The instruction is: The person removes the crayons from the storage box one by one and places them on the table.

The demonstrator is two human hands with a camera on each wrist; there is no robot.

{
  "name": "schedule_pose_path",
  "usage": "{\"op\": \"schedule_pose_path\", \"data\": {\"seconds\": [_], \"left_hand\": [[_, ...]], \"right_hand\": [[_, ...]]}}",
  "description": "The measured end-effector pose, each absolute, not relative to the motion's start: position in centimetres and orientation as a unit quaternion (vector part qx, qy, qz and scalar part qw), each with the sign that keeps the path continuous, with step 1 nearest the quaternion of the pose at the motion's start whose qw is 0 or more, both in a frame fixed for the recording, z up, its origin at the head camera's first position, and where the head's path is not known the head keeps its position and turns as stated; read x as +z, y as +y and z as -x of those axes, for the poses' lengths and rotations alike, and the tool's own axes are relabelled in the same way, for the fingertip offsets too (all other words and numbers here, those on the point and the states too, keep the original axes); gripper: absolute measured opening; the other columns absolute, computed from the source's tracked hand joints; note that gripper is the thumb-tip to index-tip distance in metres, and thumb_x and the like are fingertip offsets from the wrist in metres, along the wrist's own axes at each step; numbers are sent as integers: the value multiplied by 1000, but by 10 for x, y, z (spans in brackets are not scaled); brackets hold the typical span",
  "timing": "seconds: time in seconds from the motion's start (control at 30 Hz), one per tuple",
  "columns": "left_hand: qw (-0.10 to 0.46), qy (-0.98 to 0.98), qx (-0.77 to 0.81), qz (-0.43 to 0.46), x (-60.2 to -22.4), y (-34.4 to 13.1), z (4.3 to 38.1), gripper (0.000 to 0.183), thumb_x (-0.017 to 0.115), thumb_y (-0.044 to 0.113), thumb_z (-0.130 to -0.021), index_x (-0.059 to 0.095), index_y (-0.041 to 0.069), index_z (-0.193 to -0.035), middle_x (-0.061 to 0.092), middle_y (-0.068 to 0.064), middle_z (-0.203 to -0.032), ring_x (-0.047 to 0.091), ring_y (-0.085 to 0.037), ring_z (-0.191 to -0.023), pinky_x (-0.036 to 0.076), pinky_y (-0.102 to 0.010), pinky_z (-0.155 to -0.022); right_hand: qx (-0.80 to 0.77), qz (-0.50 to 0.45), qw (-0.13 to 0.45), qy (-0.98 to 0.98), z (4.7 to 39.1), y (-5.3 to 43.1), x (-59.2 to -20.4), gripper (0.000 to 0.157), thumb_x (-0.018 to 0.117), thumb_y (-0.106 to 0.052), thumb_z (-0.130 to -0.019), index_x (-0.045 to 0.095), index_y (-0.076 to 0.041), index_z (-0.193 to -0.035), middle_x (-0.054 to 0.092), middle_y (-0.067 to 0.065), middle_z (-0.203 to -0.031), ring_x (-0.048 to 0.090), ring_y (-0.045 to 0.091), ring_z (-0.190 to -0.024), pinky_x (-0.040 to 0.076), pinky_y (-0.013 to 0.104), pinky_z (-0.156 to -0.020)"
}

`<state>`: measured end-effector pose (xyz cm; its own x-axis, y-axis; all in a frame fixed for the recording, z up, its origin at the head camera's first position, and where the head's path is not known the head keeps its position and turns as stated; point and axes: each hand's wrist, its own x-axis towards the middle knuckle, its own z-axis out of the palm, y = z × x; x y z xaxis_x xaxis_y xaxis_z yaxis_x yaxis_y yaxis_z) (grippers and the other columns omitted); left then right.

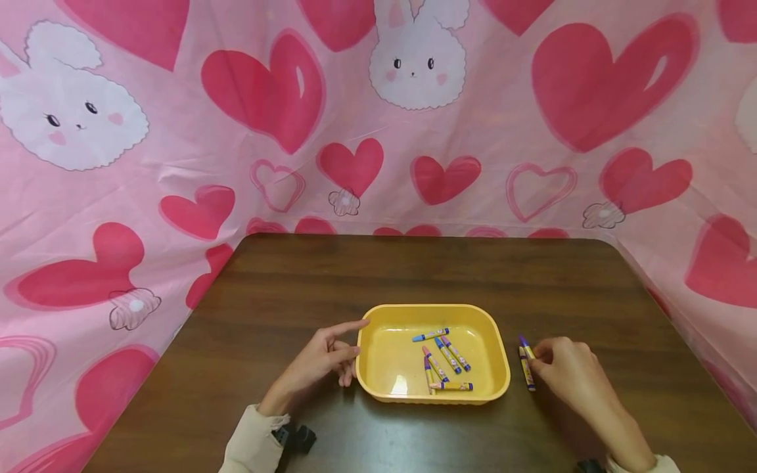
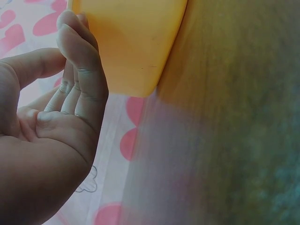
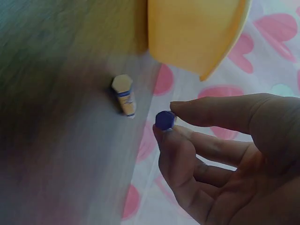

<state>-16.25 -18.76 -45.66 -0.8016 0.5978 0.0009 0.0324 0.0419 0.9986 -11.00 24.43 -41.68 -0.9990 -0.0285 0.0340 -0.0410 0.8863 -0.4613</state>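
One backdrop [image 1: 508,125]: pink fabric printed with red hearts and white rabbit faces, hanging beyond the left hand [image 1: 319,358] and the right hand [image 1: 570,374].
Wooden counter [image 1: 426,269]: dark brown with a visible grain, spread out beneath both hands and running well past them to the fabric.
Yellow tray [image 1: 384,358]: round-cornered, set between the hands; its left side meets the left hand, while its right side stands near the right hand.
Right hand: thumb and fingertips pinching one crayon above the counter.
Left hand: index finger stretched out to the tray's rim, the other fingers loosely bent, nothing held; whether the thumb touches the tray I cannot tell.
Cream sleeves [image 1: 254,440]: one behind each hand.
Black wrist devices [image 1: 280,435]: one at each cuff, the right one mostly cut off by the frame.
Six tray crayons: on the tray's floor, mostly toward the right hand's side; light blue [image 1: 430,336], blue [image 1: 449,358], lilac [image 1: 458,355], pink [image 1: 436,365], purple [image 1: 429,376] and orange [image 1: 458,386], the last three gathered closely.
Loose crayon [image 1: 526,371]: yellow wrapper with blue bands, lying on the counter just beside the right hand, on its tray side.
Held crayon [image 1: 526,345]: purple tip jutting from the right hand's pinch, blue butt end facing the wrist camera.
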Motion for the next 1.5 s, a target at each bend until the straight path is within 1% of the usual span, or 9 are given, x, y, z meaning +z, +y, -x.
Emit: {"op": "schedule_pose_path", "data": {"seconds": [0.2, 0.4, 0.63, 0.77, 0.93, 1.1, 1.27, 1.37, 1.5], "left_hand": [[215, 691, 652, -227, -457, -188, 162, 51, 55, 2, -101, 41, 0, -150, 58, -39, -74, 62, -15, -53, 55, -25, -53], [213, 694, 649, -227, -456, -189, 161, 51, 55, 4, -101, 40, 0, -150, 57, -40, -74, 61, -15, -53, 56, -25, -53], [212, 693, 649, -230, -456, -189, 161, 52, 56, 6, -101, 39, -1, -150, 56, -40, -74, 61, -14, -53, 56, -24, -54], [214, 689, 653, -232, -456, -189, 161, 52, 56, 5, -101, 38, -3, -150, 55, -42, -75, 61, -14, -53, 55, -24, -53], [215, 689, 653, -230, -455, -188, 161, 52, 56, 5, -101, 39, -2, -150, 56, -41, -75, 62, -14, -53, 56, -24, -53], [215, 693, 650, -224, -455, -187, 161, 52, 56, 6, -101, 40, 0, -150, 59, -36, -74, 62, -14, -53, 56, -25, -53], [214, 702, 643, -218, -454, -186, 160, 52, 57, 8, -101, 41, 2, -150, 62, -33, -73, 62, -16, -53, 55, -25, -53], [215, 705, 640, -218, -454, -187, 160, 52, 58, 9, -101, 42, 2, -150, 61, -34, -74, 62, -16, -53, 56, -25, -53], [214, 706, 638, -218, -454, -187, 160, 51, 57, 7, -101, 42, 2, -150, 60, -37, -75, 62, -16, -53, 56, -26, -54]], "right_hand": [[233, -17, -12, -972, 115, 250, -422, 10, 73, -11, -84, 74, -2, -89, 72, 10, -85, 68, 31, -78, 54, 49, -63], [231, -24, -42, -972, 119, 254, -426, 9, 73, -11, -86, 73, -2, -86, 72, 10, -85, 66, 27, -74, 54, 47, -61], [242, -20, -65, -968, 120, 253, -430, 12, 70, -11, -89, 74, 1, -88, 72, 13, -87, 65, 25, -73, 55, 46, -62], [238, -9, -58, -969, 121, 250, -429, 12, 70, -14, -88, 74, -6, -81, 70, 6, -80, 57, 21, -68, 49, 41, -59], [224, -11, -52, -973, 121, 247, -429, 15, 73, -15, -85, 69, -12, -71, 63, 1, -71, 52, 21, -63, 41, 36, -54], [218, -9, -50, -975, 121, 245, -430, 17, 73, -14, -85, 67, -14, -68, 61, -1, -69, 52, 22, -64, 41, 37, -54], [219, -11, -41, -975, 122, 245, -426, 11, 73, -15, -85, 71, -10, -75, 67, 2, -74, 59, 24, -68, 48, 44, -58], [216, -15, -27, -976, 122, 247, -421, 9, 72, -14, -85, 73, -7, -80, 69, 5, -77, 62, 25, -70, 50, 48, -60], [211, -34, 17, -977, 122, 244, -414, 8, 74, -13, -84, 72, -5, -82, 69, 8, -78, 62, 28, -69, 50, 51, -60]]}}
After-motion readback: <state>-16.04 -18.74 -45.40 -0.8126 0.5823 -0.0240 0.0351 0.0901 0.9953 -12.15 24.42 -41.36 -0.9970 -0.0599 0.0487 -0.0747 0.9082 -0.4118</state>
